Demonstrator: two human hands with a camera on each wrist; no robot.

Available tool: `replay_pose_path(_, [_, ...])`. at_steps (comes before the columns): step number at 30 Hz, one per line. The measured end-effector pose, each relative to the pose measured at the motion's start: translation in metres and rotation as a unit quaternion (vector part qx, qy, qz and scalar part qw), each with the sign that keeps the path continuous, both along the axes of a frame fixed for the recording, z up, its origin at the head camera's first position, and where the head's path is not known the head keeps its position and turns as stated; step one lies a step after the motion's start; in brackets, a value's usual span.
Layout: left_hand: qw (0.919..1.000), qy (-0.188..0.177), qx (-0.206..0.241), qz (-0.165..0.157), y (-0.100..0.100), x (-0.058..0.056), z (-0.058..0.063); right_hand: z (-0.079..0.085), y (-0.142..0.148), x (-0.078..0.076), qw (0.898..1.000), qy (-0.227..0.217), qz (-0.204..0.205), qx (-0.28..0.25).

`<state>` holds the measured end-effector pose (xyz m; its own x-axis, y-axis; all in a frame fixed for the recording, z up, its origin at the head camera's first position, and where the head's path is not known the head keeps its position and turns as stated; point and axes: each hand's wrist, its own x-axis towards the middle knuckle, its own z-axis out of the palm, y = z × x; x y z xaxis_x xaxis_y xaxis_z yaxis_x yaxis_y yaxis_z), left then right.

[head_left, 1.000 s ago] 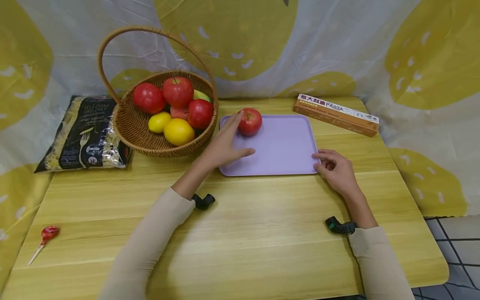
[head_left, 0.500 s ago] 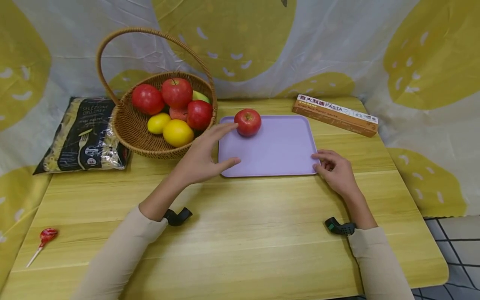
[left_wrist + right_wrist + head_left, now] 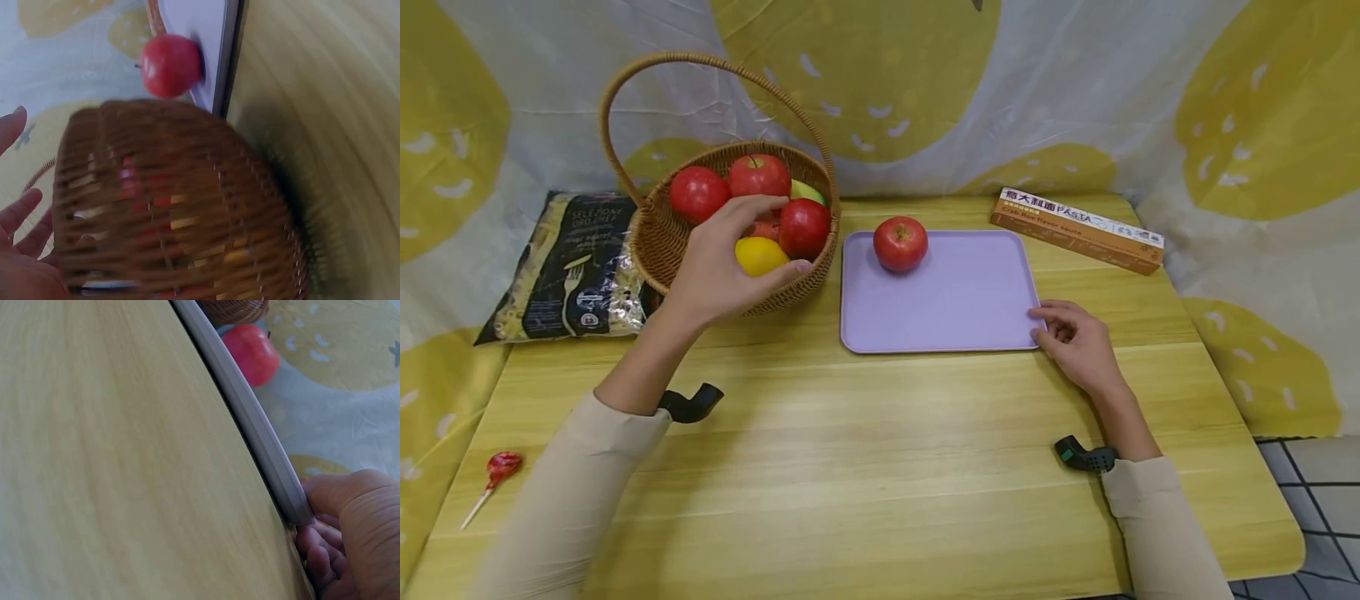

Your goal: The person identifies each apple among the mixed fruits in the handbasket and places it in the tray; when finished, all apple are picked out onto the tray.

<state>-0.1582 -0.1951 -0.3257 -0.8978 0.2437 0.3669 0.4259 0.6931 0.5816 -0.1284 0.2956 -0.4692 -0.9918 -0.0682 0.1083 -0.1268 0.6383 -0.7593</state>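
Observation:
My left hand hovers over the near side of the wicker basket, thumb and fingers spread, with nothing between them. Beneath and beside it are red apples and a yellow lemon-like fruit; the hand hides part of the fruit. On the lilac tray one red apple stands at the far left corner. My right hand pinches the tray's near right edge; in the right wrist view the thumb lies against the rim with the other fingers curled below.
A black pasta bag lies left of the basket, whose tall handle arches over it. Behind the tray's right end is a pasta box. A red lollipop lies at the left of the wooden table.
My left hand has left the apple on the tray and moved left to over the basket. The right hand keeps its place on the tray's edge.

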Motion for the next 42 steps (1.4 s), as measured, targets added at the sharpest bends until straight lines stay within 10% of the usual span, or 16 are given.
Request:
replay_pose_path(19, [0.9868,-0.121,-0.057,0.092,-0.033,-0.046,0.018,0.002,0.001,-0.002,1.0,-0.008,0.001,-0.006])
replay_pose_path(42, [0.98,-0.146,-0.063,0.119,-0.038,-0.072,0.006,0.003,0.001,-0.001,1.0,-0.009,0.0,-0.009])
